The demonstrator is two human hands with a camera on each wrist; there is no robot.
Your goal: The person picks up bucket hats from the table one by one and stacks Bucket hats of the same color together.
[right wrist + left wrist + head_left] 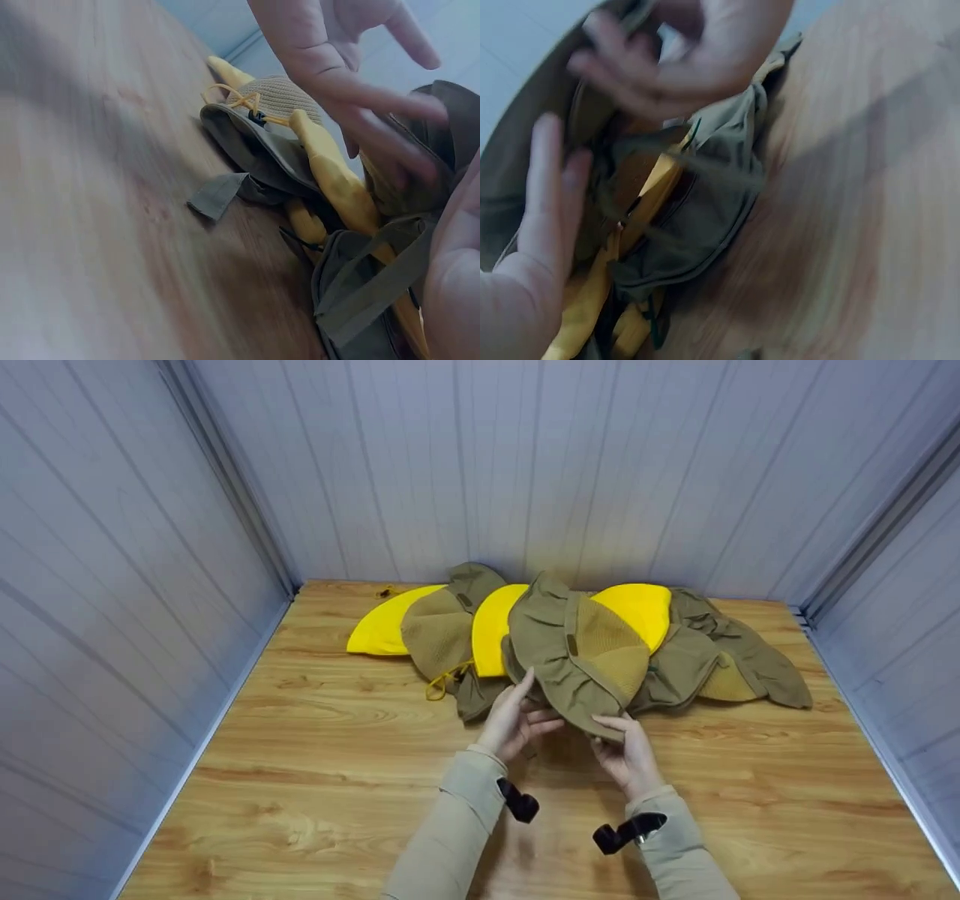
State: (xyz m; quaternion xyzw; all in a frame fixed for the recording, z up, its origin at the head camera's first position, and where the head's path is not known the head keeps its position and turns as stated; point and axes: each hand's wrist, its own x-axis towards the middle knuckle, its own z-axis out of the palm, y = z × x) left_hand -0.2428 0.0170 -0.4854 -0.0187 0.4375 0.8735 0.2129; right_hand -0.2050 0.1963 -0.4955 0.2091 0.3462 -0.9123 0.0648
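Note:
An olive sun hat with a tan ribbed crown (611, 645) and a wide brim stands tilted at the front of a row of hats. My right hand (631, 757) pinches its lower brim edge. At the brim's left side, my left hand (514, 724) has its thumb raised and its fingers stretched under the hat. The right wrist view shows the left hand's spread fingers, blurred, by the hat's underside. A flat olive strap (375, 292) hangs below the hat there. Part of the right hand is cut off by that view's edge.
Yellow half-round pieces (394, 622) alternate with other olive-and-tan hats (442, 630) along the back of the wooden table (322, 787). A yellow cord (439, 684) sticks out on the left, and more olive hats (772, 660) overlap on the right. Panelled walls (495, 472) enclose the table.

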